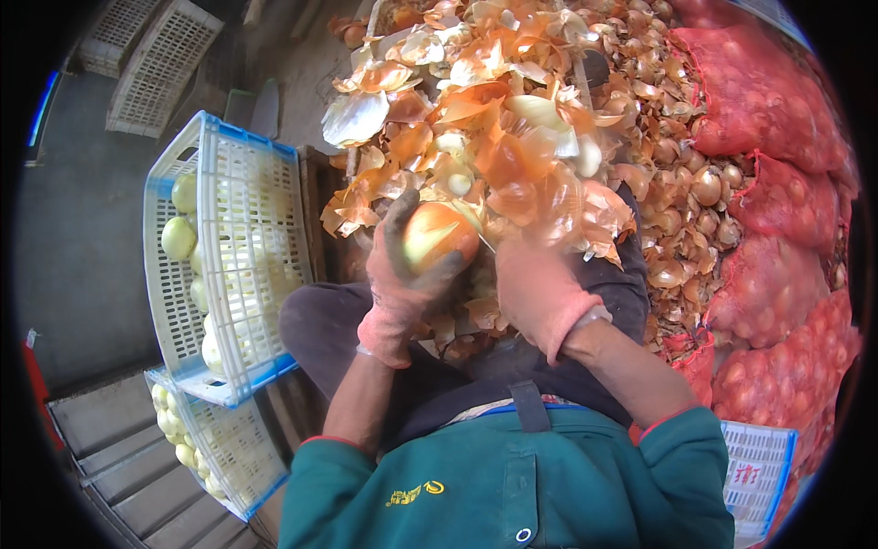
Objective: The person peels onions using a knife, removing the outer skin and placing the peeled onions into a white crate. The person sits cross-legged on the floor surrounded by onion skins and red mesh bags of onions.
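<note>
In a pink glove with a dark, dirty palm, my left hand (411, 264) grips a large onion (441, 237) over the lap. Part of its orange skin is off and pale green flesh shows. My right hand (542, 285), in a pink glove, is beside it to the right, back towards the camera, with its fingers blurred and largely hidden. A thin blade-like edge shows at its left side, but what it holds cannot be made out. Loose onion skins (507, 151) are heaped just beyond both hands, with a few small pale onion pieces (459, 183) among them.
At left stands a white and blue plastic crate (257, 226) of peeled onions (179, 238), with a second crate (233, 446) below it. Unpeeled onions (706, 185) lie at right beside red mesh sacks (765, 103) of onions. Another crate (758, 473) is at lower right. Empty-looking crates (164, 65) stand upper left.
</note>
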The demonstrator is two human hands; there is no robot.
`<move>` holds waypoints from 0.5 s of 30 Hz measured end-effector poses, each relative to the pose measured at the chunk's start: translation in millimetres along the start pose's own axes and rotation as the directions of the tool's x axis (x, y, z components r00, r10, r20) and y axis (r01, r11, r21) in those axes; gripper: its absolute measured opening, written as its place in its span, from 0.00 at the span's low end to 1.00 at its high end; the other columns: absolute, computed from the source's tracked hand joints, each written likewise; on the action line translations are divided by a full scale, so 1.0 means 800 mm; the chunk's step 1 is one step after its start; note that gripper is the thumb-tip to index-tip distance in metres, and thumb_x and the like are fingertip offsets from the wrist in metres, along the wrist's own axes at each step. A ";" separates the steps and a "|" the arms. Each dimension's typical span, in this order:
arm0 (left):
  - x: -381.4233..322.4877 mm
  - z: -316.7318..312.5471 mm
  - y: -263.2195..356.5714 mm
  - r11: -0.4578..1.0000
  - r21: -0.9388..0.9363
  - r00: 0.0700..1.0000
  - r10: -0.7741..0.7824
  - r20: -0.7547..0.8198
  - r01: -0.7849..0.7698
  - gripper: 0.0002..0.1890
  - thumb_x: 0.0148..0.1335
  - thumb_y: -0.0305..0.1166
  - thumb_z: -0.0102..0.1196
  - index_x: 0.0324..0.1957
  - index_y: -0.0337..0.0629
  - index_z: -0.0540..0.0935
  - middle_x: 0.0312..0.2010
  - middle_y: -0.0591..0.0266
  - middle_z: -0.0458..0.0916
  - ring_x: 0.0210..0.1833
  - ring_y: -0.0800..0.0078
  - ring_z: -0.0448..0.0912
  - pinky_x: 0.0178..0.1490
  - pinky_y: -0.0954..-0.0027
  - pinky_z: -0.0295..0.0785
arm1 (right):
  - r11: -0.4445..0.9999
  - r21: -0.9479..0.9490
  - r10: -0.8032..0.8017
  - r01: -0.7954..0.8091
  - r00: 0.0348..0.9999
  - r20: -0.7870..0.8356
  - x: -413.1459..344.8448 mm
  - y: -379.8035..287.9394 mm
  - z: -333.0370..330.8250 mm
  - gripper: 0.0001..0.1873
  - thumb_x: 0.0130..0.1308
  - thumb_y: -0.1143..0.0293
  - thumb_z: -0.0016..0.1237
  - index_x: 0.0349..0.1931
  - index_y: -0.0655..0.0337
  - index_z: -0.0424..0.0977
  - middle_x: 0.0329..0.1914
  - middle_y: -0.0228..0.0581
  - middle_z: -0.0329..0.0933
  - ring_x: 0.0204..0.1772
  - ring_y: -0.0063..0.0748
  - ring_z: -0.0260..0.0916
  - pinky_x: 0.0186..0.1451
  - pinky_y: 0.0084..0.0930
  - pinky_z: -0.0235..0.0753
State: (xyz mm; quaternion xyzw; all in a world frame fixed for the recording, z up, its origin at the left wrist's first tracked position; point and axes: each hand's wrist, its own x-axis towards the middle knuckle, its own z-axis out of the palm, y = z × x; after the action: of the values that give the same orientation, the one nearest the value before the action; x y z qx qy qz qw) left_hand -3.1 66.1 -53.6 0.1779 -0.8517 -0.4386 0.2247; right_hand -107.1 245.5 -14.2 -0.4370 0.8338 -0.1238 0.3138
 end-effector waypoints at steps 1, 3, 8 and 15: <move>0.002 -0.001 0.004 1.000 0.017 1.000 -0.007 0.009 0.006 0.46 0.53 0.44 0.79 0.70 0.36 0.72 0.59 0.44 0.81 0.59 0.51 0.83 0.64 0.56 0.78 | 1.000 0.001 0.017 -0.017 1.000 -0.025 0.000 -0.001 0.004 0.09 0.68 0.75 0.47 0.43 0.72 0.73 0.39 0.59 0.82 0.47 0.54 0.85 0.49 0.41 0.84; 0.004 -0.001 0.003 0.996 0.063 0.998 0.058 0.023 -0.059 0.46 0.52 0.44 0.79 0.70 0.35 0.72 0.59 0.43 0.81 0.59 0.49 0.83 0.64 0.55 0.78 | 0.999 0.004 0.054 -0.054 0.995 -0.079 -0.002 -0.007 0.004 0.07 0.67 0.74 0.49 0.40 0.69 0.76 0.37 0.50 0.78 0.41 0.51 0.83 0.44 0.38 0.83; 0.003 -0.002 -0.005 0.998 -0.028 0.998 0.059 0.035 -0.058 0.47 0.53 0.45 0.80 0.70 0.34 0.72 0.61 0.44 0.80 0.62 0.53 0.81 0.66 0.57 0.76 | 0.994 0.108 0.047 -0.035 0.993 -0.107 0.022 -0.001 0.002 0.08 0.66 0.73 0.46 0.40 0.70 0.75 0.37 0.63 0.84 0.44 0.55 0.87 0.50 0.44 0.84; 0.018 -0.019 -0.017 0.992 -0.078 0.990 -0.095 0.105 0.103 0.50 0.47 0.47 0.83 0.69 0.35 0.74 0.61 0.47 0.81 0.63 0.58 0.81 0.67 0.59 0.76 | 0.980 0.038 -0.190 0.195 0.975 -0.112 -0.016 0.073 0.031 0.14 0.64 0.66 0.54 0.45 0.68 0.76 0.29 0.46 0.77 0.47 0.48 0.81 0.53 0.43 0.79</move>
State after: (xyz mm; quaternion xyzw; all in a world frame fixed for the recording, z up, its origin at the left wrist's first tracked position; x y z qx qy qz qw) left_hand -5.6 41.2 -54.1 0.1881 -0.8331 -0.4927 0.1666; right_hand -124.2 292.2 -56.3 -0.5005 0.8001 -0.1973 0.2654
